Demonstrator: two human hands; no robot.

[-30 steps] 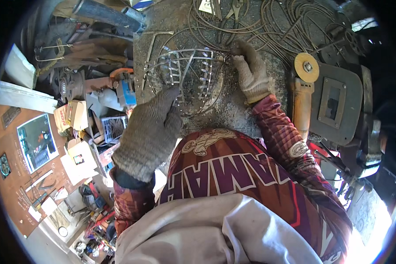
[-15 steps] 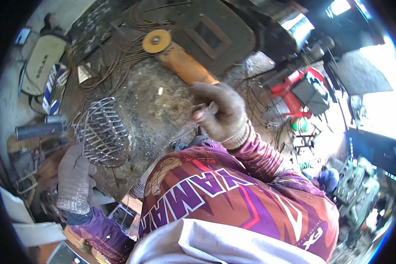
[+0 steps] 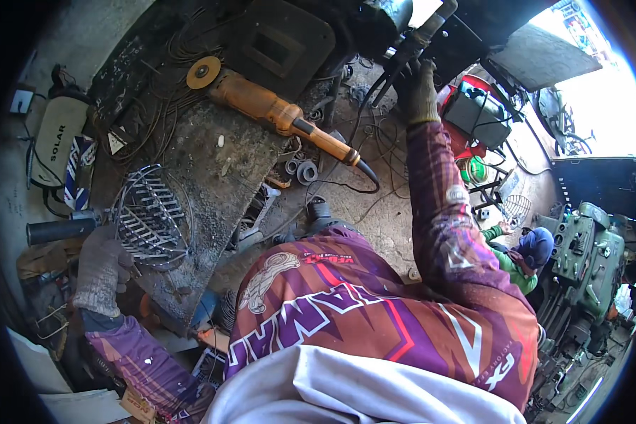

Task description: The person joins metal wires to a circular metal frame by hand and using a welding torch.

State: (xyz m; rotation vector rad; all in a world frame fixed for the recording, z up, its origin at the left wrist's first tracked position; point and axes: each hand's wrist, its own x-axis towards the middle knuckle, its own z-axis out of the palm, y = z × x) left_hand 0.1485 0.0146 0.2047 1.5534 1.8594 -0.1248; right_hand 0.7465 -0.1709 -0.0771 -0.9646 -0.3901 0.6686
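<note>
My left hand, in a grey knitted glove, is closed at the near left edge of a wire basket of bent rods and flat slats. The basket rests on the worn metal table. My right arm stretches far forward, and my gloved right hand is closed by dark cables and a dark bar at the back. What its fingers grip is hidden. An orange angle grinder with a yellowish disc lies across the table's far side, its handle and cord overhanging the right edge.
Loose cables lie at the back left. A dark flat panel stands behind the grinder. A red and grey machine sits on the floor at right. Beyond it a person in green crouches beside a large green machine.
My right hand has moved from beside the grinder's handle forward and right to the dark cables. My left hand stays by the basket. The view has shifted.
</note>
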